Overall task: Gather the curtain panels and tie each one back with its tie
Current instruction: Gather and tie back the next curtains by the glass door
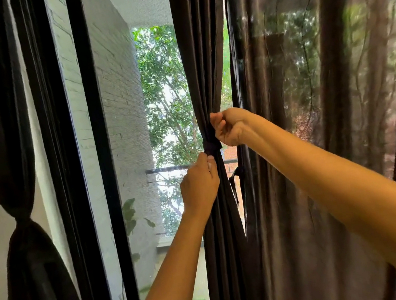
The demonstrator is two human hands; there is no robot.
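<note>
- So, the panel [204, 75] is thin, soft dark cloth, bunched into a narrow rope of folds mid-window [96, 136]. I'd guess it's light with zero stiffness, so it'll squash wherever it's squeezed and slump if let go.
- The tie [212, 146] is a band of the same dark fabric, wrapped round the panel's pinched waist, with a lump that looks like a knot. Soft on soft should bite fine, but the cloth has a bit of sheen, so I reckon it could creep loose unless it's pulled snug.
- Right grip [229, 127]: clenched, fingers curled in, pressed against the panel's right edge just above the knot. It looks to be grasping a tie end, though what's inside the fist is mostly hidden.
- Left grip [200, 186]: below the knot, back of the hand toward the camera, thumb and fingertips pinching at the knot's underside.
- That puts the knot between the two grips, the right one above and to the right, the left one directly beneath, both touching it.
- Best place to hold, imo: the tie ends close to the knot, not the panel itself, since tugging the folds would just drag them out of the bundle.
- The left panel [22, 219] is already cinched at its waist, and a sheer [308, 88] hangs loose just right of the hands.
</note>
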